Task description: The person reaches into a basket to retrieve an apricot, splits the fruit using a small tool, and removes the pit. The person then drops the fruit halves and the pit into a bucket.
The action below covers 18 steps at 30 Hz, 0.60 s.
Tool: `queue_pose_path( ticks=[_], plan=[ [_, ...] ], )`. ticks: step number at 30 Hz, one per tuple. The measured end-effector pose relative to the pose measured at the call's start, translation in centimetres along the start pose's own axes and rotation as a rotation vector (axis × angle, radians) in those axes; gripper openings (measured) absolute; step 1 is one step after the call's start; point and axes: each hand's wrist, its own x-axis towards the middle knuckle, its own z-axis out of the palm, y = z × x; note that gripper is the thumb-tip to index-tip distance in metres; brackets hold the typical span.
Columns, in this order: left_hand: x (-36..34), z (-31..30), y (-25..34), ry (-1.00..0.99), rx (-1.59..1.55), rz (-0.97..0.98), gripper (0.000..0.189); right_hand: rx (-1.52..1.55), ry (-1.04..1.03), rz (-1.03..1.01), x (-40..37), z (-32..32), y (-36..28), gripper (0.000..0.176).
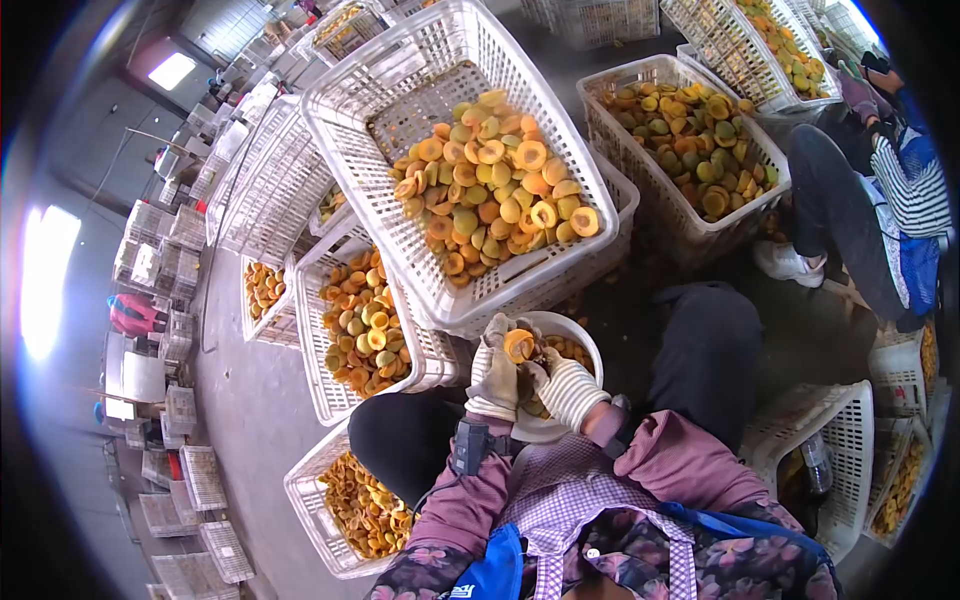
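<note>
My left hand (494, 380), in a striped glove with a worn palm, is closed around an orange stone-fruit half (519, 345), cut face up. Close beside it, my right hand (570, 388), also in a striped glove, has its fingers pressed together at the fruit's edge. Whatever it grips is hidden by the glove. Both hands are over a white bucket (592, 350) containing small brownish-yellow pieces. Just beyond it, a tilted white crate (325, 115) holds many halved fruits (490, 190), yellow-orange with some greenish skins.
Left of my knees stand a crate of fruit halves (365, 325) and one of darker orange pieces (360, 505). Another full crate (690, 150) is at the far right. A co-worker (860, 190) sits at right. A bottle (816, 462) lies in the crate by my right side.
</note>
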Motion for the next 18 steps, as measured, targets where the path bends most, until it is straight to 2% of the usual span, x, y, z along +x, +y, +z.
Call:
queue_pose_path(
  ticks=[1, 3, 6, 8, 9, 11, 12, 14, 16, 17, 18],
  plan=[
    [-0.1, 0.3, 0.1, 0.001, 0.000, 0.000, 0.034, 0.118, 0.053, -0.030, 0.2, 0.5, 0.2, 0.042],
    [-0.6, 0.9, 0.1, -0.032, -0.099, -0.005, 0.035, 0.149, 0.022, 0.019, 0.2, 1.1, 0.8, 0.043],
    [-0.6, 1.0, -0.3, -0.037, -0.100, 0.043, 0.040, 0.338, 0.051, -0.040, 0.4, 2.6, 1.7, 0.040],
    [-0.5, 0.7, -0.6, -0.063, -0.100, 0.082, 0.041, 0.755, -0.002, 0.014, 0.0, 2.4, 0.5, 0.038],
    [-0.6, 0.6, -0.7, -0.082, -0.097, 0.095, 0.042, 0.757, -0.001, 0.016, -0.2, 2.0, 0.2, 0.038],
    [-1.0, 1.2, -0.3, -0.102, -0.090, 0.102, 0.042, 0.703, -0.148, 0.222, -0.8, 0.4, -1.1, 0.037],
    [-1.4, 1.6, -0.1, -0.149, -0.063, 0.168, 0.040, 0.708, -0.146, 0.226, -0.6, 1.1, -0.4, 0.037],
    [-1.6, 1.9, 0.0, -0.202, -0.037, 0.234, 0.039, 0.279, 0.042, -0.016, 0.2, 1.8, 0.2, 0.042],
    [-1.4, 1.0, -0.3, -0.063, -0.013, 0.016, 0.037, 0.164, 0.024, 0.029, -0.6, 0.5, -0.7, 0.045],
    [-1.2, 0.9, -0.3, -0.065, -0.013, 0.019, 0.037, 0.048, 0.003, 0.072, -0.9, -0.3, -1.5, 0.047],
    [-0.9, 0.8, -0.3, -0.071, -0.131, 0.031, 0.036, 0.046, 0.046, 0.031, -1.1, -0.1, -1.4, 0.049]
  ],
)
